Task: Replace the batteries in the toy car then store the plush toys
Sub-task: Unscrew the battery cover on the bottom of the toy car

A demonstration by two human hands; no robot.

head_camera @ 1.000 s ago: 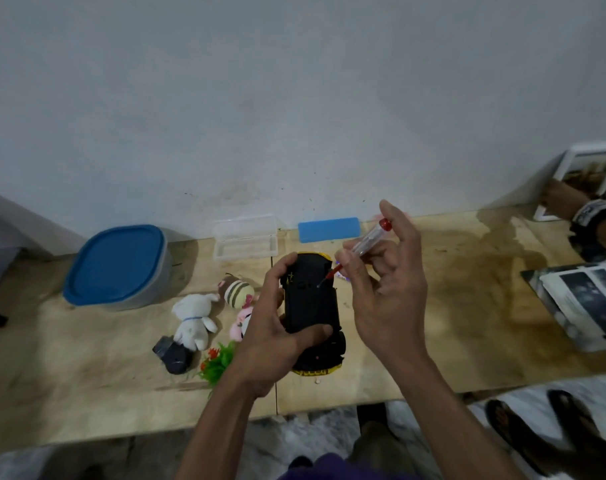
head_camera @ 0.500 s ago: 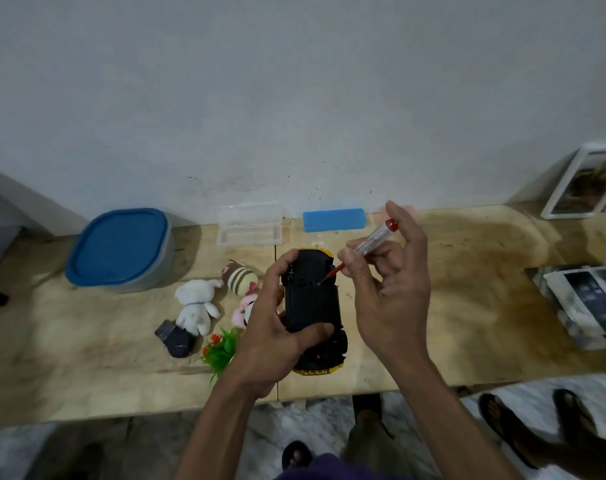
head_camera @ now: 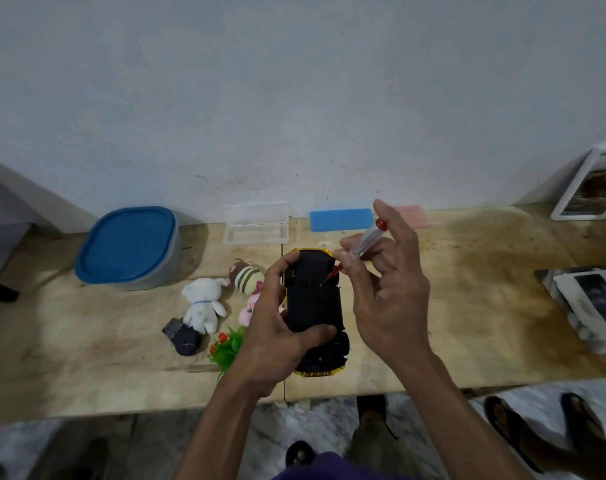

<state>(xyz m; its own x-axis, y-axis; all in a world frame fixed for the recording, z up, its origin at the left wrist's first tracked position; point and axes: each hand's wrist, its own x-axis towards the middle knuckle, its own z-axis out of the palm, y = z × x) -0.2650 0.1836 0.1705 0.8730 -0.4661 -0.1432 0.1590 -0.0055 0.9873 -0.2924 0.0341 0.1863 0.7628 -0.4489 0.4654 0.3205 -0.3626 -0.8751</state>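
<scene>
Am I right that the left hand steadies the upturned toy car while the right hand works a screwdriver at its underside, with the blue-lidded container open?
Not quite: the head view shows the blue-lidded container closed, lid on. The rest holds: the left hand grips the upturned toy car while the right hand works the screwdriver at its underside.

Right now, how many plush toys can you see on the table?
3: a white plush, a striped plush to its right, and a pink plush partly behind the left hand. More may be hidden there.
</scene>
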